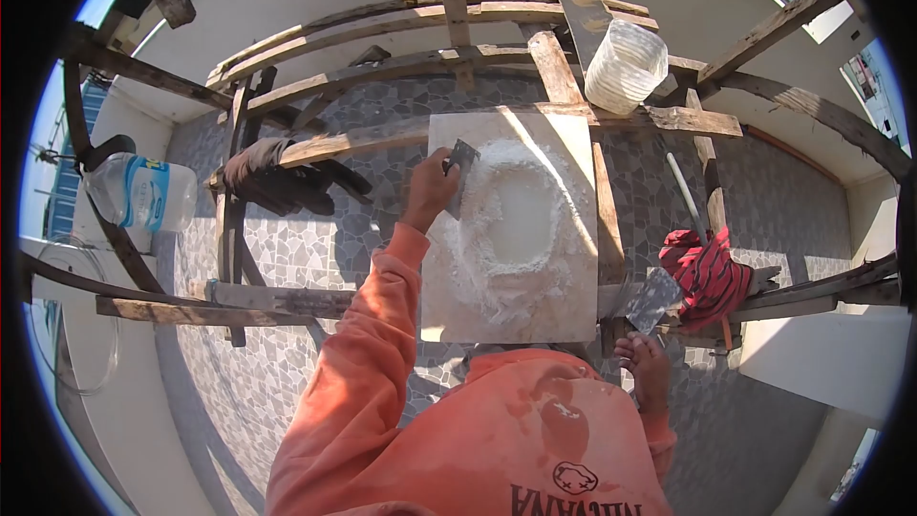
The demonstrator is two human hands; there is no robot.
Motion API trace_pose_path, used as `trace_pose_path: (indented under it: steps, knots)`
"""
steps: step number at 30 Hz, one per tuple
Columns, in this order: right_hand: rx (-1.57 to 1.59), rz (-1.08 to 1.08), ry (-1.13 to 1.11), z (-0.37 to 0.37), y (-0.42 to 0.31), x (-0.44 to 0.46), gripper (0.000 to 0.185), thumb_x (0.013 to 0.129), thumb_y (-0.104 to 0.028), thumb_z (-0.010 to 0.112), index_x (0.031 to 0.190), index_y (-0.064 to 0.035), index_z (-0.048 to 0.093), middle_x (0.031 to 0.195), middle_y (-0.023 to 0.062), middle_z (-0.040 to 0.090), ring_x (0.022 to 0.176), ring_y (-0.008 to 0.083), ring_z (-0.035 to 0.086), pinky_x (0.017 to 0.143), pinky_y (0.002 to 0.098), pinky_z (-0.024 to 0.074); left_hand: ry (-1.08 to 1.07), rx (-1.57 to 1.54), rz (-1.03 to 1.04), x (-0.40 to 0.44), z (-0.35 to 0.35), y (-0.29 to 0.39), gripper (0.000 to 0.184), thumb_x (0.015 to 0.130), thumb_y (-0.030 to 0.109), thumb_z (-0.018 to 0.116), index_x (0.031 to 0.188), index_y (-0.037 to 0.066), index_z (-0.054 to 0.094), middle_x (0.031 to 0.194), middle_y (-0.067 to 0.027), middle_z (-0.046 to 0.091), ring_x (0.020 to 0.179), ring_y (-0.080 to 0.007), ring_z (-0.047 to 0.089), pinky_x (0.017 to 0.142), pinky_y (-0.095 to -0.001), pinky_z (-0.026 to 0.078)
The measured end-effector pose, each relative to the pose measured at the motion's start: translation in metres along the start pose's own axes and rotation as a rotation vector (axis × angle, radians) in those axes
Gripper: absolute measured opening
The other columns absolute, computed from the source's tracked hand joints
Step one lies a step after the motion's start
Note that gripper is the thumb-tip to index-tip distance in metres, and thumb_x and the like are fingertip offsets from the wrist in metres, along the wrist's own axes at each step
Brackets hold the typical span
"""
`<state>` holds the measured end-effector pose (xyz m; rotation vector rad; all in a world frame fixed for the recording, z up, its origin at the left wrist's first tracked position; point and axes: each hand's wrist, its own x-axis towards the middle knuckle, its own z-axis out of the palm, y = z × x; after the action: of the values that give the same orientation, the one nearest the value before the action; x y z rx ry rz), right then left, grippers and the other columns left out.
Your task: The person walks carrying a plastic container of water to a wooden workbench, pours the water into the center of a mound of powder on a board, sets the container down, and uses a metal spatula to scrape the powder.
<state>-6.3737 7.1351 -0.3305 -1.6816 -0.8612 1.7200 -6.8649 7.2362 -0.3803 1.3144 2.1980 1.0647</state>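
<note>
My left hand (432, 189) grips a small dark scraper (463, 155) at the left edge of a white powder ring (476, 201). Whitish liquid (520, 220) fills the middle of the ring. Both lie on a pale square board (442, 317) in front of me. At the right, beyond the board's edge, my right hand (645, 360) has its fingers curled just below a speckled metal blade (655, 300). Whether the fingers hold that blade's handle is hard to make out.
Wooden scaffold beams (358, 141) surround the board. A translucent plastic container (626, 67) rests at the upper right, a red striped cloth (705, 272) at the right. Dark gloves (287, 177) hang at the left, near a plastic bottle (143, 193). Stone-patterned floor (287, 247) lies below.
</note>
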Motion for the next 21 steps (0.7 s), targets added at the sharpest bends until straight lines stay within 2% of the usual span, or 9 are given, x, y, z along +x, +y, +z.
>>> trace_pose_path:
  steps: [5, 8, 11, 14, 17, 20, 21]
  knots:
    - [0.001, -0.004, -0.021, -0.003, -0.005, 0.005, 0.026, 0.1, -0.016, 0.053, 0.117, 0.0025, 0.058, 0.101, 0.0128, 0.069, 0.084, 0.0161, 0.068, 0.067, 0.0252, 0.0544, -0.002, 0.033, 0.035, -0.005, -0.003, 0.02, 0.031, 0.084, 0.018, 0.066, 0.112, 0.003, 0.066, 0.092, -0.0193, 0.07, 0.084, -0.0347, 0.069, 0.076, -0.0408, 0.052]
    - [-0.005, -0.003, -0.02, -0.005, -0.008, 0.007, 0.026, 0.1, -0.016, 0.053, 0.117, 0.0024, 0.058, 0.101, 0.0127, 0.069, 0.084, 0.016, 0.068, 0.067, 0.0251, 0.0543, 0.023, -0.063, 0.001, -0.009, -0.006, 0.02, 0.032, 0.084, 0.018, 0.066, 0.112, 0.001, 0.065, 0.092, -0.0206, 0.07, 0.086, -0.0344, 0.069, 0.077, -0.0408, 0.052]
    - [-0.013, -0.001, -0.022, -0.007, -0.009, 0.008, 0.025, 0.1, -0.015, 0.053, 0.117, 0.0023, 0.058, 0.101, 0.0125, 0.069, 0.084, 0.0157, 0.068, 0.067, 0.0248, 0.0541, 0.11, -0.01, -0.02, -0.021, -0.025, 0.019, 0.033, 0.084, 0.018, 0.066, 0.111, -0.001, 0.065, 0.092, -0.0217, 0.069, 0.085, -0.0334, 0.069, 0.077, -0.04, 0.052]
    - [-0.009, 0.005, -0.025, -0.009, -0.008, 0.007, 0.025, 0.1, -0.015, 0.053, 0.117, 0.0021, 0.058, 0.1, 0.0122, 0.069, 0.084, 0.0153, 0.068, 0.067, 0.0245, 0.0538, 0.171, 0.052, -0.033, -0.032, -0.033, -0.019, 0.032, 0.082, 0.016, 0.064, 0.11, 0.002, 0.065, 0.092, -0.0219, 0.069, 0.087, -0.0366, 0.068, 0.076, -0.0429, 0.05]
    - [-0.007, 0.011, -0.027, -0.008, -0.008, 0.008, 0.025, 0.1, -0.016, 0.053, 0.117, 0.002, 0.058, 0.1, 0.012, 0.069, 0.084, 0.0153, 0.068, 0.067, 0.0245, 0.0538, 0.078, 0.138, -0.18, -0.04, -0.037, -0.065, 0.032, 0.082, 0.017, 0.064, 0.11, 0.002, 0.065, 0.089, -0.0201, 0.069, 0.084, -0.0356, 0.068, 0.074, -0.0418, 0.05]
    - [-0.011, 0.013, -0.033, -0.01, -0.006, 0.009, 0.025, 0.1, -0.016, 0.053, 0.117, 0.002, 0.058, 0.1, 0.012, 0.069, 0.085, 0.0154, 0.068, 0.067, 0.0246, 0.0538, 0.036, 0.054, -0.297, -0.055, -0.037, -0.08, 0.032, 0.082, 0.019, 0.065, 0.11, 0.002, 0.067, 0.087, -0.0178, 0.069, 0.08, -0.0312, 0.067, 0.073, -0.0388, 0.05]
    - [-0.013, 0.013, -0.038, -0.011, -0.005, 0.009, 0.025, 0.1, -0.016, 0.053, 0.117, 0.002, 0.058, 0.1, 0.012, 0.069, 0.085, 0.0155, 0.068, 0.068, 0.0246, 0.0538, 0.068, 0.027, -0.266, -0.057, -0.028, -0.096, 0.031, 0.083, 0.018, 0.065, 0.109, 0.001, 0.067, 0.082, -0.0132, 0.068, 0.075, -0.0245, 0.064, 0.069, -0.0363, 0.048]
